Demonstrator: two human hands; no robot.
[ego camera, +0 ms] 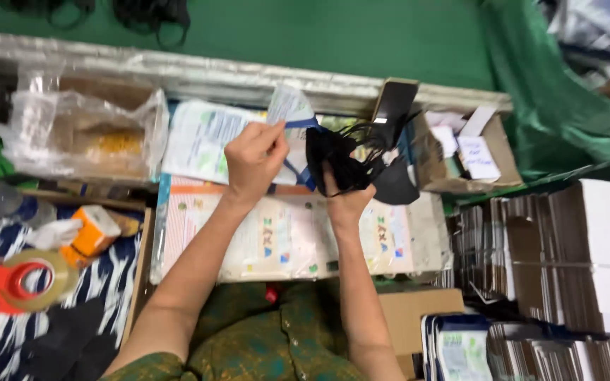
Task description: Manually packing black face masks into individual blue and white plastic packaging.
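From the head camera, the left hand (254,156) pinches a clear printed pouch (289,106) between closed fingers, while the right hand (347,201) grips a stack of black face masks (335,159) just beside it, above the desk (404,240). The dangling ear loops (374,135) look likely to snag on the pouch mouth, and a loose mask could slip onto the packets below

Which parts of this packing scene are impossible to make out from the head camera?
- Right hand: its fingers are buried in the bundle of black face masks, so the mask count is unclear.
- Left hand: pinches a clear printed pouch; motion blur hides its print.
- Tape dispenser: blurred at the left edge.
- Plastic-wrapped box: crinkled wrap hides the contents.
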